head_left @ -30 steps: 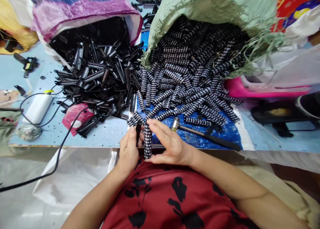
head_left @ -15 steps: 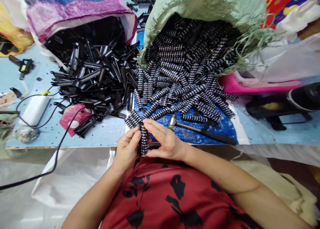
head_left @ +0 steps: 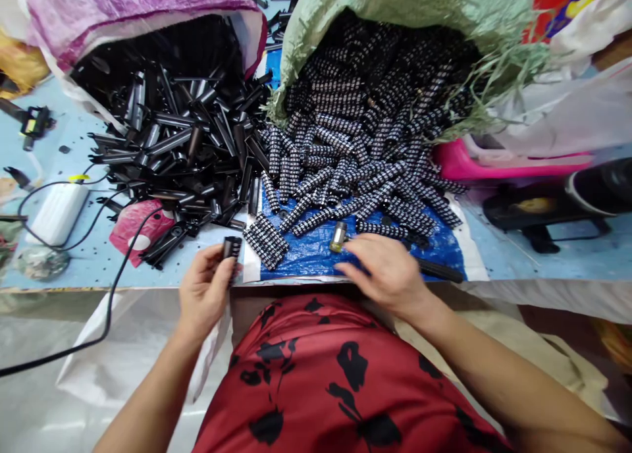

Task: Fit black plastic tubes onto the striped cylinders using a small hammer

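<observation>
My left hand (head_left: pixel 206 288) is closed on a short black digit roller (head_left: pixel 232 247) printed with white characters, upright at the table's front edge; the fingers hide its lower part. A hammer (head_left: pixel 338 234) lies on the blue sheet. Over its shaft hovers my right hand (head_left: pixel 385 268), thumb and fingers apart, covering the middle of the shaft; whether it touches is unclear. Between the hands lies a flat block of digit rollers (head_left: pixel 266 240) side by side. Behind it spreads a heap of loose digit rollers (head_left: pixel 340 166).
Black plastic casings (head_left: pixel 187 137) spill from a purple-edged sack (head_left: pixel 148 8) at left. A green woven sack (head_left: pixel 316 18) holds more rollers. A pink fabric item (head_left: pixel 143 229), a white box with a cable (head_left: pixel 58 213), a pink tray (head_left: pixel 464 162) and a black device (head_left: pixel 557 199) stand around.
My hands have moved apart. The left carries the digit roller left; the right has let go of it and moved right over the hammer. The roller block is now uncovered.
</observation>
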Demonstrator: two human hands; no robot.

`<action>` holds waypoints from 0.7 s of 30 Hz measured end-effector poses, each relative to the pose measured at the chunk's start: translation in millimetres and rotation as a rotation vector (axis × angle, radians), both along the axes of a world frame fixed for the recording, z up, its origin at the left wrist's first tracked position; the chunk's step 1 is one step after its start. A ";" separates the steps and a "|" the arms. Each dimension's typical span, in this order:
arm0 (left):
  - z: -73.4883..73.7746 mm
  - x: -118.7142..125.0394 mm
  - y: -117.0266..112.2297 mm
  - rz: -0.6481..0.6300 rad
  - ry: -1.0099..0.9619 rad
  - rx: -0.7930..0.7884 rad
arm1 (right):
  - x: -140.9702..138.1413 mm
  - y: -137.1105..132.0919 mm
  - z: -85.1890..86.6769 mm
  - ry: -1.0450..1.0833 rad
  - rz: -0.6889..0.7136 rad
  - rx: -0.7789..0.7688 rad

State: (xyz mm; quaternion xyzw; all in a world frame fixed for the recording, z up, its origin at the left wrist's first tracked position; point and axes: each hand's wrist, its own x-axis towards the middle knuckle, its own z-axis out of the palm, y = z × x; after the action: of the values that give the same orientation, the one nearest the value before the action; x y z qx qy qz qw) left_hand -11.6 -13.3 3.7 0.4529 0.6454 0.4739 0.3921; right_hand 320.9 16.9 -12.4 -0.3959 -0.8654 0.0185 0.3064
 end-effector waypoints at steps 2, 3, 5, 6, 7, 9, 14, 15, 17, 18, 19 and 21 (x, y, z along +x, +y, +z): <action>-5.8 -29.4 3.5 -0.014 0.372 0.071 | 31.1 -6.3 -7.5 -0.228 -0.208 0.001; -8.2 -41.1 6.6 -0.061 0.523 0.067 | 42.3 -8.4 -11.7 -0.293 -0.247 0.017; -11.6 -56.0 14.1 -0.158 0.697 0.016 | 52.3 -11.2 -17.1 -0.336 -0.267 0.034; -12.6 -59.4 18.0 -0.193 0.712 -0.019 | 50.7 -11.9 -17.3 -0.309 -0.253 0.039; -13.4 -60.5 21.7 -0.212 0.692 -0.056 | 45.0 -12.2 -15.4 -0.258 -0.231 0.039; -15.0 -58.1 27.6 -0.211 0.606 -0.130 | 23.1 -10.7 -6.4 -0.104 -0.157 0.015; -21.5 -45.1 35.1 -0.175 0.494 -0.180 | -57.4 12.0 21.9 0.027 0.089 -0.151; -22.7 -43.5 35.5 -0.176 0.491 -0.176 | -72.0 18.7 25.3 -0.003 0.113 -0.160; -24.3 -41.5 35.3 -0.175 0.481 -0.176 | -95.8 31.5 29.6 0.003 0.158 -0.142; -24.6 -40.9 34.9 -0.172 0.472 -0.180 | -105.0 37.1 31.3 0.025 0.170 -0.122; -24.5 -40.5 34.5 -0.171 0.462 -0.188 | -112.6 42.2 33.0 0.039 0.175 -0.103; -23.2 -40.2 34.9 -0.175 0.450 -0.202 | -123.5 50.1 37.0 -0.042 0.153 -0.108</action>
State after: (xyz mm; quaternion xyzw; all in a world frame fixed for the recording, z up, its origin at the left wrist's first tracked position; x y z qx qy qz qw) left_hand -51.8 21.5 -19.5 0.5597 0.7187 0.2586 0.3214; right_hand 197.3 67.0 24.6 -0.3447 -0.8971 0.0802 0.2644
